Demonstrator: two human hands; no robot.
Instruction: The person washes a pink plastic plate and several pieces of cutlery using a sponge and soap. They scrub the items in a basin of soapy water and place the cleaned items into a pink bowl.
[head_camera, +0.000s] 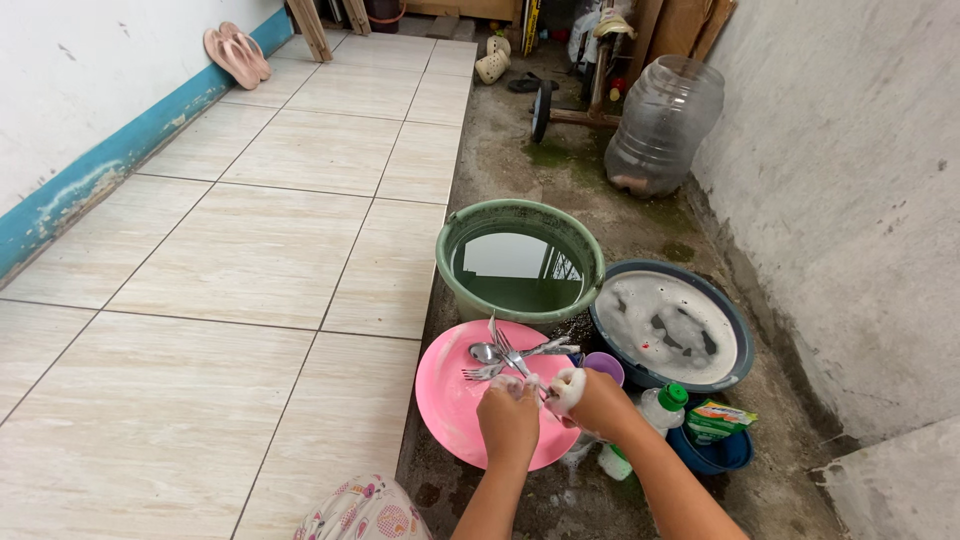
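My left hand (508, 418) is closed on the handles of a bunch of metal forks and spoons (505, 355), whose heads fan out over a pink plastic basin (448, 400) on the ground. My right hand (583, 395) holds a foamy white sponge (566, 388) pressed against the handles beside my left hand. Both hands carry soap suds.
A green bucket of clear water (520, 260) stands just beyond the pink basin. A dark basin of soapy water (672, 325) sits at the right. A white bottle with a green cap (660, 408), a small purple cup (605, 366) and a blue bowl with a green packet (715, 440) lie near my right arm. A large clear water jug (662, 125) stands by the wall. The tiled floor (230, 260) lies at the left.
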